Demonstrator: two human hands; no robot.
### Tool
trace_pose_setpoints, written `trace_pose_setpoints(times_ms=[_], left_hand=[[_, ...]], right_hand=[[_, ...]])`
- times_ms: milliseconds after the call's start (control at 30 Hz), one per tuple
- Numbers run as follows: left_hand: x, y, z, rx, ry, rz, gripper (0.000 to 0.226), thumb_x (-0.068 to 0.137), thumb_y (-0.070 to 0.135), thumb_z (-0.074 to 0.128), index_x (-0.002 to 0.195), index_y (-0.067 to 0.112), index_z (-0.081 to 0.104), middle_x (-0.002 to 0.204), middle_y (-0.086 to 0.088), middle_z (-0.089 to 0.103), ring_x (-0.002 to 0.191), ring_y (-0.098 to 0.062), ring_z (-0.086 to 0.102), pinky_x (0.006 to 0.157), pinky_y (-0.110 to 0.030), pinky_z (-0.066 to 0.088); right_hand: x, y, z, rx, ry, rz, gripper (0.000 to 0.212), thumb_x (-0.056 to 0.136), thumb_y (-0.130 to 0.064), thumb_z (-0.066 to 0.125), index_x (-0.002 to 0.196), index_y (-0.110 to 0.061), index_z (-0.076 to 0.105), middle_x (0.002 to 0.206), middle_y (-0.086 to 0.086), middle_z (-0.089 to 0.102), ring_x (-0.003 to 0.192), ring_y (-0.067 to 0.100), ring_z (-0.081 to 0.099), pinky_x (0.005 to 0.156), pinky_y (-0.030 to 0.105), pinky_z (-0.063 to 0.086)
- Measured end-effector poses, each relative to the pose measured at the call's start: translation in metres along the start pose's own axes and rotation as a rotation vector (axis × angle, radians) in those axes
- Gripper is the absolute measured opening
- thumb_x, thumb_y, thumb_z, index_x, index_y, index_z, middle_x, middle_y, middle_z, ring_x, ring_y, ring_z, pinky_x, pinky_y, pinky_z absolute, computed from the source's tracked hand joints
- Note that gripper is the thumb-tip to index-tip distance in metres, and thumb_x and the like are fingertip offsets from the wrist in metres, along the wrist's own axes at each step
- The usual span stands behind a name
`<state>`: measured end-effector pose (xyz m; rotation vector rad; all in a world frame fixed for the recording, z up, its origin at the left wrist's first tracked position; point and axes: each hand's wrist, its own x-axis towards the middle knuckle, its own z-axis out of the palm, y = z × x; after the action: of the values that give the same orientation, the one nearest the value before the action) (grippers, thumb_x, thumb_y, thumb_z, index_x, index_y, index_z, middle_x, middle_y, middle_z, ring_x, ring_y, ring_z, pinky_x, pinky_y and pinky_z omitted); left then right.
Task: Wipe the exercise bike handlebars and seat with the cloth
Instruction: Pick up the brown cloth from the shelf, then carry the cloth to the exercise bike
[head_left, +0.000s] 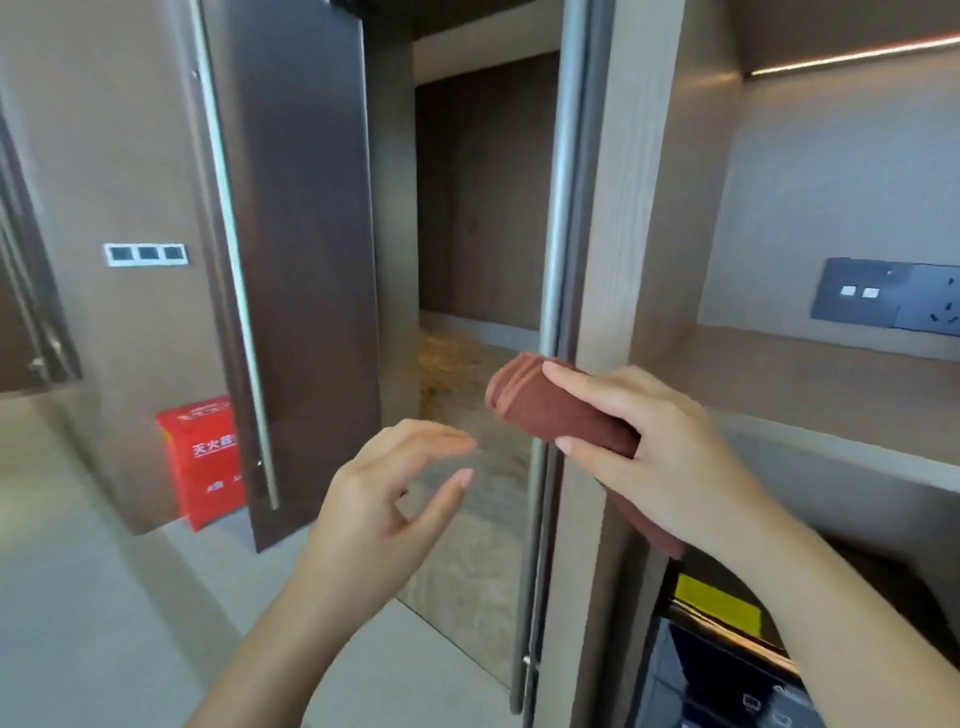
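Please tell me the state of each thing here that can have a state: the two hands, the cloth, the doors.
right hand: closed around the cloth
cloth: rolled up, held in the air
left hand: open, empty, fingers curled
dark door: swung open
exercise bike: not in view

we only get part of the cloth (550, 410), since the right hand (660, 452) covers its middle and the tail end disappears behind the wrist. both forearms run off the bottom edge. the red box (200, 457) on the floor is half hidden by the dark door (306, 260), and we can't read its print properly. the socket panel (883, 301) gets clipped by the right edge. the black appliance (727, 670) low on the right is cut off too, and its icons are too small and blurry to make out. the space past the doorway is pretty smeared.
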<state>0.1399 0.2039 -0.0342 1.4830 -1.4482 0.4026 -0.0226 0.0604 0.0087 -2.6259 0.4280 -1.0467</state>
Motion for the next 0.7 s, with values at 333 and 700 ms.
trace_pose_setpoints(times_ms=[333, 700], left_hand=[[-0.141, 0.024, -0.180, 0.446, 0.118, -0.336, 0.025, 0.083, 0.028, 0.054, 0.100, 0.015, 0.067, 0.100, 0.005, 0.066, 0.096, -0.011, 0.061, 0.083, -0.027, 0.049], [-0.308, 0.095, -0.345, 1.182, 0.181, -0.637, 0.030, 0.084, 0.032, 0.055, 0.100, 0.010, 0.067, 0.102, -0.007, 0.067, 0.095, -0.027, 0.061, 0.080, -0.041, 0.048]], right_hand=[[-0.023, -0.176, 0.121, 0.317, -0.111, -0.205, 0.053, 0.080, -0.025, 0.067, 0.128, -0.040, 0.048, 0.099, -0.007, 0.055, 0.088, 0.003, 0.051, 0.076, 0.005, 0.037], [-0.098, -0.388, 0.216, 0.588, -0.276, -0.426, 0.054, 0.083, -0.026, 0.064, 0.132, -0.035, 0.045, 0.103, -0.001, 0.055, 0.094, 0.013, 0.052, 0.075, 0.007, 0.038]])
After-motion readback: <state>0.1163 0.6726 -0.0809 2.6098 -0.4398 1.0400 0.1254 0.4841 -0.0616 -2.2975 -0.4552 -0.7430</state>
